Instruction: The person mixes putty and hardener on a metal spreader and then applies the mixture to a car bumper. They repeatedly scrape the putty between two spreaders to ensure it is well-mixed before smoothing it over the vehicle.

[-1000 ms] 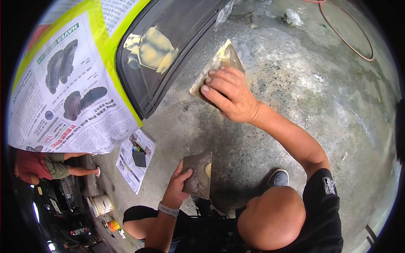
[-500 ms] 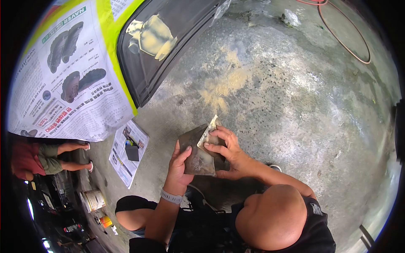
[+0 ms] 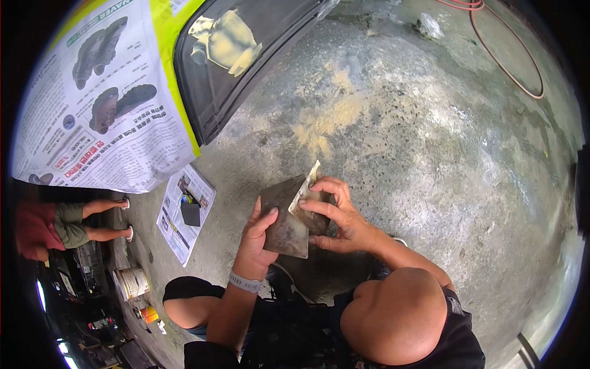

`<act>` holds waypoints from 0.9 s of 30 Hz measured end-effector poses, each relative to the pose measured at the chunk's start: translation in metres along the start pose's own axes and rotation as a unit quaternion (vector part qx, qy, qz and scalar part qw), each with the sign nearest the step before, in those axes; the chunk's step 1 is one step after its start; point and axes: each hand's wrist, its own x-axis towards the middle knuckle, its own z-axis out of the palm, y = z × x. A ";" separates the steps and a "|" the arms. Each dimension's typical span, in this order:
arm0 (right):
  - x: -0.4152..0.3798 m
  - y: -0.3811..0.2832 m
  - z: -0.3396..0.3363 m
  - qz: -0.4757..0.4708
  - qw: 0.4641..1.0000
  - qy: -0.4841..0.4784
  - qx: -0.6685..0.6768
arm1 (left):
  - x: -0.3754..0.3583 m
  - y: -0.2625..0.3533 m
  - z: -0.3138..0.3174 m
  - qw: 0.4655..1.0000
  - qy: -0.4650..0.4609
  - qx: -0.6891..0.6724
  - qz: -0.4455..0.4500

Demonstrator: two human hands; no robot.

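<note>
My left hand [image 3: 255,240] grips a flat, grey-brown putty spreader [image 3: 287,232], thumb on top and fingers behind it. A second flat putty spreader [image 3: 314,216], with cream-coloured putty along its edge, is pinched in my right hand [image 3: 342,215]. The two plates overlap and meet at an angle, with the right one's edge on or very near the left one's face. Ahead and to the left, a dark panel [image 3: 212,92] carries a cream putty patch [image 3: 228,44]. A grey band [image 3: 246,282] circles my left wrist.
Printed newspaper [image 3: 141,132] with yellow-green tape [image 3: 166,67] covers the surface at left. Another newspaper [image 3: 178,237] on the floor bears a dark square object [image 3: 190,214]. A bucket [image 3: 132,283], an orange-yellow can [image 3: 149,314], a person [image 3: 67,224] and a hose [image 3: 491,52] are around.
The right-hand spreader has shifted slightly against the left one, and my right fingers have spread a little. The whole view has shifted slightly; both spreaders stay in my hands.
</note>
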 end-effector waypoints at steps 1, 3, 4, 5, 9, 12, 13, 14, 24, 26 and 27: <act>-0.001 0.000 -0.002 -0.003 1.000 -0.003 -0.008 | 0.000 0.001 0.000 1.000 0.002 0.003 -0.002; -0.003 0.001 -0.009 -0.006 0.999 -0.020 -0.032 | -0.001 0.004 0.000 1.000 -0.004 0.005 -0.001; -0.004 0.003 -0.014 -0.012 0.998 -0.039 -0.054 | -0.002 0.006 -0.001 1.000 -0.008 0.006 0.003; -0.005 0.005 -0.018 -0.010 0.998 -0.042 -0.052 | -0.003 0.009 -0.002 1.000 -0.005 0.003 0.002; 0.002 0.000 -0.046 0.019 0.988 -0.086 -0.126 | -0.006 0.030 -0.003 0.999 -0.003 0.014 0.029; 0.012 -0.012 -0.056 0.008 0.986 -0.077 -0.151 | -0.008 0.046 0.006 0.997 0.008 0.061 0.043; 0.015 -0.018 -0.058 0.008 0.986 -0.082 -0.147 | -0.009 0.050 0.009 0.996 0.012 0.081 0.043; 0.019 -0.023 -0.060 0.007 0.982 -0.102 -0.157 | -0.009 0.052 0.011 0.994 0.014 0.102 0.043; 0.035 -0.042 -0.061 -0.025 0.952 -0.189 -0.238 | -0.011 0.061 0.009 0.979 -0.017 0.198 0.037; 0.034 -0.042 -0.062 -0.017 0.949 -0.201 -0.243 | -0.011 0.063 0.010 0.970 -0.015 0.240 0.043; 0.034 -0.041 -0.063 -0.011 0.945 -0.212 -0.247 | -0.012 0.064 0.009 0.969 -0.018 0.243 0.046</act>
